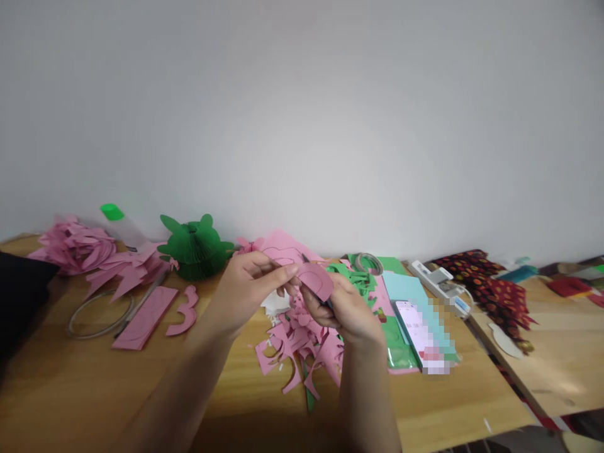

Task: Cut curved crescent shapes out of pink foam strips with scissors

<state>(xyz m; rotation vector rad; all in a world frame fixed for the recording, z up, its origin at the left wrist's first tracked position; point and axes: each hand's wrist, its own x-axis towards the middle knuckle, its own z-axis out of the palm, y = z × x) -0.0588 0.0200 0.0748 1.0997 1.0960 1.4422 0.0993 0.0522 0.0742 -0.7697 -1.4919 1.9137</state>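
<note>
"What's at the left of the bench (70,390)?"

"Heaped pink cuttings (78,245), then a flat pink strip (145,319), then a green paper figure (194,251) near the wall (302,126)."

"And the 2 hands?"

"The left hand (250,283) has its fingers pinched on the edge of a curved pink piece (317,281), held above loose pink scraps (302,340). Just right, the right hand (348,308) has its fingers closed on dark scissors (325,304), mostly hidden behind the piece."

"Farther right?"

"A lit phone (409,324), then a white power strip (438,283)."
</note>
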